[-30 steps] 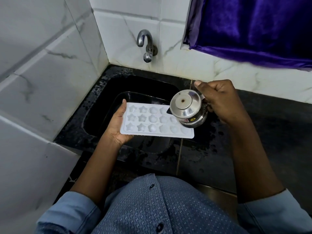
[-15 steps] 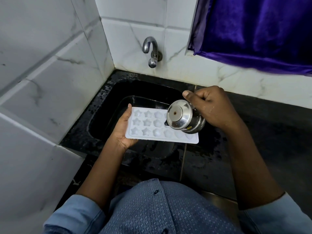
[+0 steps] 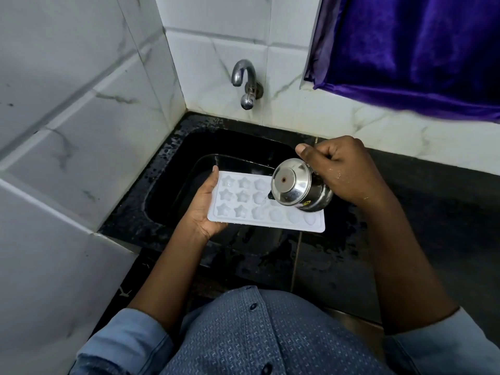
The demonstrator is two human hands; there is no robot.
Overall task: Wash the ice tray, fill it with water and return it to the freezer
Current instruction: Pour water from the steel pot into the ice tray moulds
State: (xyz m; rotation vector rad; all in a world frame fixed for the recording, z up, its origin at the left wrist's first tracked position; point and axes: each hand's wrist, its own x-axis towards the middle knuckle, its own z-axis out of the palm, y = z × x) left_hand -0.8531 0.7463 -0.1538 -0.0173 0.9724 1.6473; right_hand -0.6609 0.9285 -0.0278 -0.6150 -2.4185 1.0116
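A white ice tray (image 3: 251,212) with star and shell moulds is held level over the black sink (image 3: 173,190). My left hand (image 3: 203,209) grips its left end, thumb on the top edge. My right hand (image 3: 338,169) grips a small steel jug (image 3: 297,189) with a lid, tilted left so its spout points down at the tray's middle moulds. The jug hides part of the tray's far right corner.
A chrome tap (image 3: 246,85) juts from the white tiled wall above the sink. The black counter (image 3: 433,212) runs to the right, wet around the sink. A purple curtain (image 3: 419,50) hangs at the upper right. A tiled wall (image 3: 67,131) closes the left side.
The jug has tipped further to the left over the tray and shifted slightly toward its middle. My left hand keeps the tray in the same place.
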